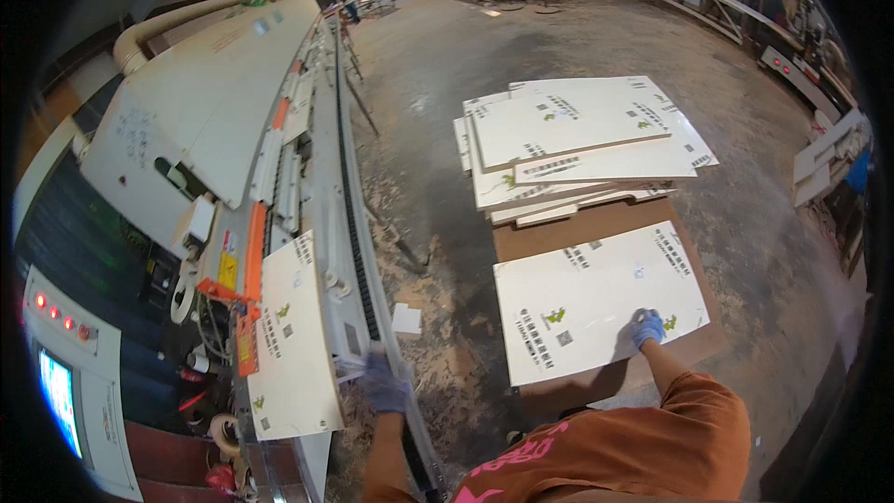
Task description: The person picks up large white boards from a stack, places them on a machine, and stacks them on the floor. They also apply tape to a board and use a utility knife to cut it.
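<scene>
My right hand, in a blue glove, rests on top of a white printed panel near its side towards me. Its fingers look partly curled, and I cannot tell whether they grip. That panel lies on a brown base board. My left hand, gloved too, is blurred beside the grey side rail of what looks like an edge banding machine. Its fingers cannot be made out. Another white panel lies on the machine's infeed, left of my left hand and apart from it.
Beyond the near panel stands a loose stack of white panels. At far left are a control panel with red buttons and a lit screen. Sawdust and a white scrap lie beside the rail. A person stands far off.
</scene>
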A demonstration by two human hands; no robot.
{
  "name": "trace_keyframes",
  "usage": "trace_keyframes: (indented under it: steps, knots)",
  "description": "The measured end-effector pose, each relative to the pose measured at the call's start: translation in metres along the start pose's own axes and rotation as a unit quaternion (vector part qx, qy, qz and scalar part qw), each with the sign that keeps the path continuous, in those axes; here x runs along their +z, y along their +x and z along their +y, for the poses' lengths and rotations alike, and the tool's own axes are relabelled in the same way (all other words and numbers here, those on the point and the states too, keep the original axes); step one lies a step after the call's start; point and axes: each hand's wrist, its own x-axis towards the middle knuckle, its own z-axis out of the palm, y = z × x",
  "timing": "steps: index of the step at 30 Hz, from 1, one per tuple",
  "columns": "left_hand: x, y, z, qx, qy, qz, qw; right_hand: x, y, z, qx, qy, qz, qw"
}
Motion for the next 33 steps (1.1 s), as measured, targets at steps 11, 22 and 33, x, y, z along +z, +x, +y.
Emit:
trace_keyframes:
  steps: [11, 22, 33]
  knots:
    - [0.278, -0.085, 0.152, -0.166, -0.244, -0.319, 0.901, -0.076, 0.178, 0.121, 0.239, 0.024, -0.033, 0.97]
    - [0.281, -0.059, 0.138, -0.232, -0.342, -0.24, 0.878, -0.018, 0.182, 0.183, 0.154, 0.191, 0.021, 0.969]
    - [0.061, -0.073, 0.169, -0.099, -0.389, -0.178, 0.899, 0.046, 0.142, 0.226, 0.162, 0.394, -0.041, 0.904]
